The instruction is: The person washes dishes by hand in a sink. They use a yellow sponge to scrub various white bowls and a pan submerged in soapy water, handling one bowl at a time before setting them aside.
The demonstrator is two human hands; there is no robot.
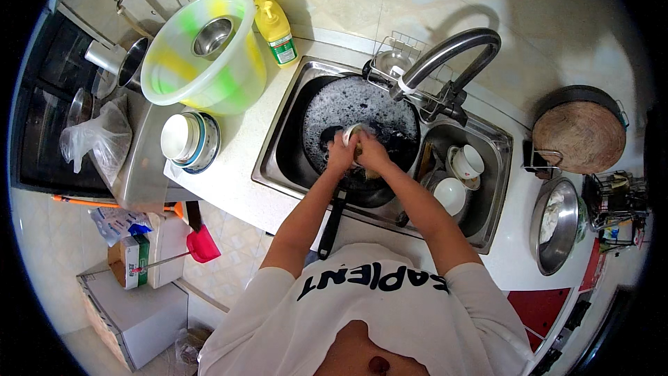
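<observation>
A large black pan (365, 94) full of sudsy water stands in the left basin of the steel sink, its black handle (332, 227) pointing towards my body. Over the suds, my left hand (342, 154) grips a small white bowl (353, 133) by its side. My right hand (371, 152) is against the same bowl, with something brownish, perhaps a scrubber, partly hidden beneath the fingers. In the right basin lie a white cup (468, 161) on a dish and a white bowl (449, 196).
A curved faucet (449, 47) arches over the sink. Left are stacked bowls (182, 138), a large plastic tub (203, 70) and a yellow detergent bottle (276, 28). At right stand a steel bowl (561, 230) and a round wooden board (579, 136).
</observation>
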